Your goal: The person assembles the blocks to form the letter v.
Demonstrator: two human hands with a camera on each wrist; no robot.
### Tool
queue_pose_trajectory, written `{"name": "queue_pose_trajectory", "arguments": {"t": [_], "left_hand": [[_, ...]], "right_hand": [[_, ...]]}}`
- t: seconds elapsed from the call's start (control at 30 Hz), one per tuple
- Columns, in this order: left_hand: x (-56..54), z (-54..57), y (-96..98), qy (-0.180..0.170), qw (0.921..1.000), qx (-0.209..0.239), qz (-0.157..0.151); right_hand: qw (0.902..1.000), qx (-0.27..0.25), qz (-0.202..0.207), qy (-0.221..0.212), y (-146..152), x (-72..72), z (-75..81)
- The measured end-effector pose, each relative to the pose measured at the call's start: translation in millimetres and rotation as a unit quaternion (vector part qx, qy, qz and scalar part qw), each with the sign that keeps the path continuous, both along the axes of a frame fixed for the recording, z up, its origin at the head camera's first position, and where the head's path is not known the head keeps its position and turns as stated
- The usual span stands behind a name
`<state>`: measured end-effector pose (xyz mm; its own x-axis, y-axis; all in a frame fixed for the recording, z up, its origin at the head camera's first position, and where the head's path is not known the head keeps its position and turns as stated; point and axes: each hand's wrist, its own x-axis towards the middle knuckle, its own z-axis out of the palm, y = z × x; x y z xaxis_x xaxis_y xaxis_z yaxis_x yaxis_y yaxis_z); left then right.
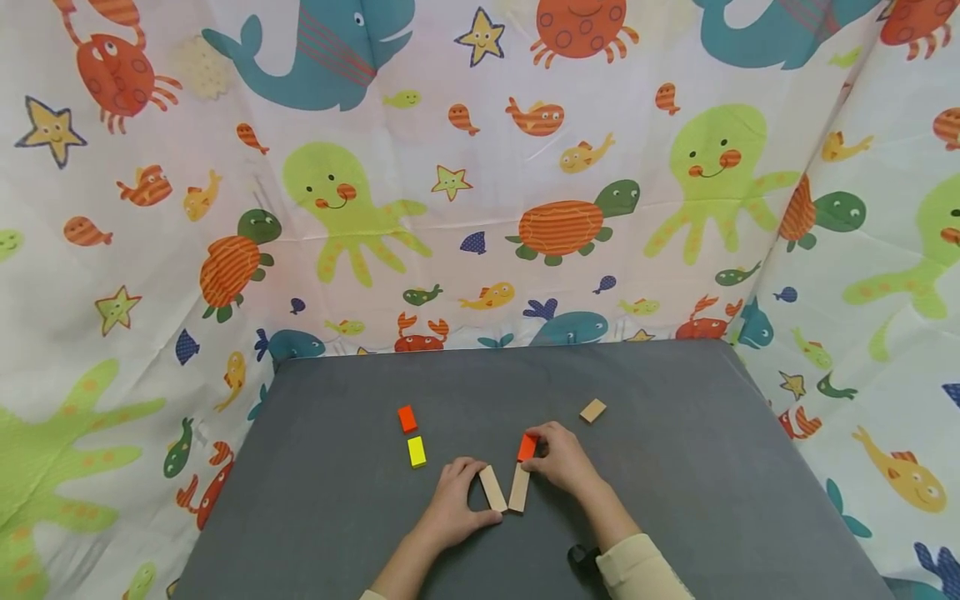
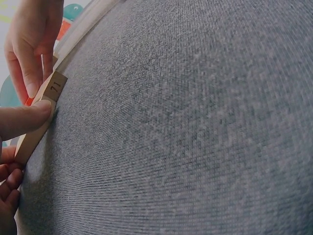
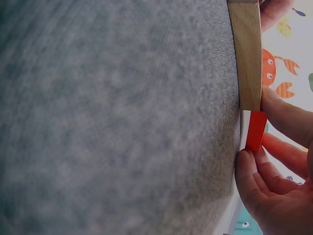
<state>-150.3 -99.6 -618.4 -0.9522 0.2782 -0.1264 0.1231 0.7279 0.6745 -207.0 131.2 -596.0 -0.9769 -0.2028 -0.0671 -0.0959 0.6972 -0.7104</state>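
Cream sleeve (image 1: 643,570) foremost; right hand (image 1: 568,460) pinching orange-red block (image 1: 527,447) at far end of long wooden block (image 1: 519,488), grey tabletop (image 1: 675,467). Left hand (image 1: 452,504) gripping second wooden block (image 1: 492,489), just left, by both ends.

Your left hand (image 1: 453,502) in a wide pinch, your right hand (image 1: 564,458) pinching nearer the surface's (image 1: 330,508) far edge, forearms (image 1: 407,557) slanting inward.

In your left wrist view you can read one number: "71", in small dark figures on the end face of a wooden block (image 2: 57,84). You see the figures tilted, running up the face at a slant, yet still legible to you.
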Motion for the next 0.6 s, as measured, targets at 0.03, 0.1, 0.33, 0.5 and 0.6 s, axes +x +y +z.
{"name": "queue_pose_trajectory", "arguments": {"t": [0.03,0.1,0.33,0.5,0.6], "left_hand": [[0.0,-0.1,0.2,0.001,1.0,0.001,0.0],[-0.1,-0.5,0.6,0.004,1.0,0.001,-0.001],[-0.1,-0.2,1.2,0.003,1.0,0.004,0.003],[0.2,1.2,1.1,-0.001,1.0,0.003,0.005],[0.9,2.1,0.8,-0.002,1.0,0.004,0.005]], "right_hand": [[1.0,-0.001,0.0,-0.001,0.1,0.1,-0.1],[1.0,-0.003,0.0,-0.001,0.8,0.0,-0.3],[1.0,0.0,-0.001,-0.004,0.3,-0.2,1.3],[1.0,-0.005,-0.002,-0.006,0.3,0.4,2.7],[0.9999,-0.015,0.0,-0.001,1.3,0.7,2.9]]}}
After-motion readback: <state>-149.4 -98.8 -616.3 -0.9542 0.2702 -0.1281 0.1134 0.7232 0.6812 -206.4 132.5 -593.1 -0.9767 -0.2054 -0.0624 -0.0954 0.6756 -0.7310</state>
